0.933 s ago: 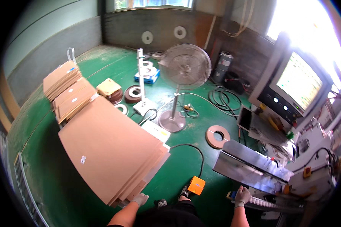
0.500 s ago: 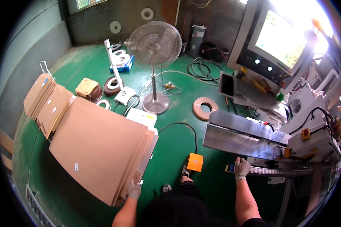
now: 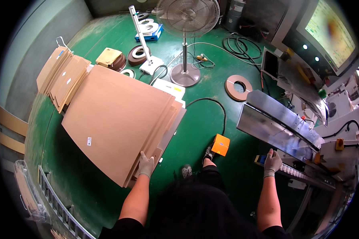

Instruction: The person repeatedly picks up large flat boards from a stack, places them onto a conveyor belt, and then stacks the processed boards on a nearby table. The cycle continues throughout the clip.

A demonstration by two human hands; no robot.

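My left hand [image 3: 146, 165], in a pale glove, is at the near right edge of a stack of large brown boards [image 3: 115, 115]. Its fingers close over the edge of a board there, and their tips are partly hidden. On the right, my gloved right hand [image 3: 272, 162] rests by the end of a rail with a row of white rollers [image 3: 293, 170], its fingers apart and nothing visible in them. Just beyond that hand lies a long metal machine table [image 3: 273, 127]. An orange foot pedal box [image 3: 220, 145] sits on the floor beside my shoe [image 3: 208, 154].
Smaller brown boards [image 3: 70, 79] stand beyond the large stack. A pedestal fan [image 3: 184, 59], a brown edging roll [image 3: 238, 87] and cables [image 3: 243, 49] are ahead on the green floor. A lit control screen [image 3: 331, 36] is at upper right, and a metal ladder-like frame [image 3: 60, 207] at lower left.
The view has tilted down and shifted left, so the surroundings appear higher and farther right. My left hand stays at the stack edge, my right hand at the roller rail.
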